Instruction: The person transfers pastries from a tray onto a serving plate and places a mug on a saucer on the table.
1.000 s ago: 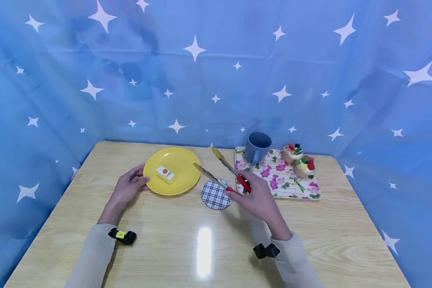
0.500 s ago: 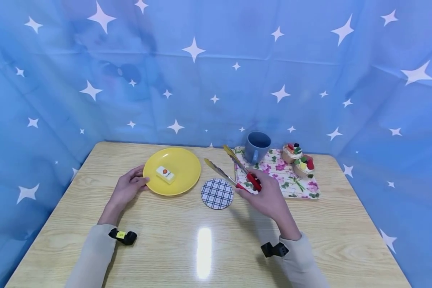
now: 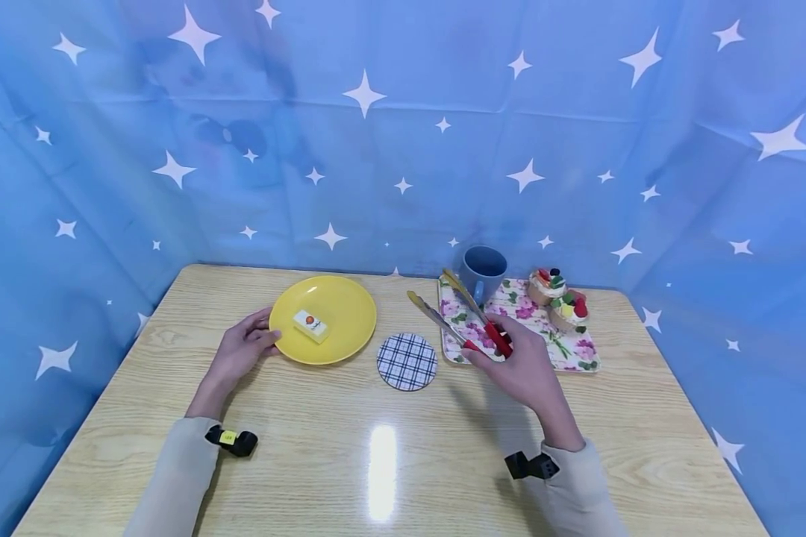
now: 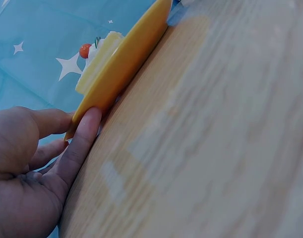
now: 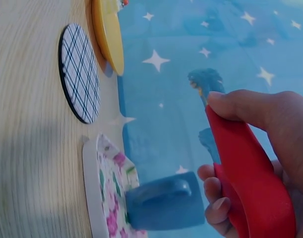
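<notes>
My left hand pinches the left rim of a round yellow plate. On that plate sits a small pale-yellow cake slice with white cream and a round orange-red topping. My right hand grips red-handled metal tongs, whose arms stand apart with nothing between the tips. The tongs hang above the left part of a floral tray. A blue mug stands at the tray's back left, behind the tongs. The right wrist view shows the fingers curled round the red handles.
Two fruit-topped cupcakes stand at the tray's right, with a reddish piece partly hidden behind them. A round checked coaster lies between plate and tray. A blue star-patterned curtain surrounds the wooden table.
My right hand has moved right with the tongs, from above the coaster to over the tray's left part, near the mug. The left hand and plate have stayed in place.
</notes>
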`<action>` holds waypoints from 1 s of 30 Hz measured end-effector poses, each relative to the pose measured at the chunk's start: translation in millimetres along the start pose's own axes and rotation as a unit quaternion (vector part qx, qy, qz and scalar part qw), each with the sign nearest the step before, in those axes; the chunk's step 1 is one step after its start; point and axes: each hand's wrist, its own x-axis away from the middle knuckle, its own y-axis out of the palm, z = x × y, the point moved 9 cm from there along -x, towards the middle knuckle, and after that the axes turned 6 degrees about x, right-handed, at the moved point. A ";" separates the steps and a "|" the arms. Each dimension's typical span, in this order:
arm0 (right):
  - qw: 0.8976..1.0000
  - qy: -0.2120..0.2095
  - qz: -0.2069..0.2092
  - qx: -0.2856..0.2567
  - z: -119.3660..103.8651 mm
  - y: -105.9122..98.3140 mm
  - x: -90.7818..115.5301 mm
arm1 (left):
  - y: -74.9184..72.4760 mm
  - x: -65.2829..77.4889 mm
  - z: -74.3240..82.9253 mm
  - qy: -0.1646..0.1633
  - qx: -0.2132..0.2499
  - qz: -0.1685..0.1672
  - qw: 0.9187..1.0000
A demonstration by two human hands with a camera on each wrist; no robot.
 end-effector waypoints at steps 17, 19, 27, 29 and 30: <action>1.000 0.023 0.014 0.012 20.9 -15.0 3.4 | -1.0 -1.5 -2.8 -0.002 -0.001 0.001 1.000; 0.999 0.019 0.021 0.015 22.2 -18.3 3.4 | -0.9 -0.7 -1.6 -0.005 0.001 0.001 1.000; 0.998 0.029 0.046 0.036 34.9 -32.2 5.3 | -1.1 -0.5 -2.1 -0.004 0.001 0.003 1.000; 0.997 0.034 0.050 0.040 38.4 -35.6 6.2 | -1.1 -0.9 -2.1 -0.003 0.001 0.002 1.000; 0.997 0.036 0.051 0.040 40.5 -36.8 6.5 | -1.5 -1.0 -2.1 -0.003 0.001 0.003 1.000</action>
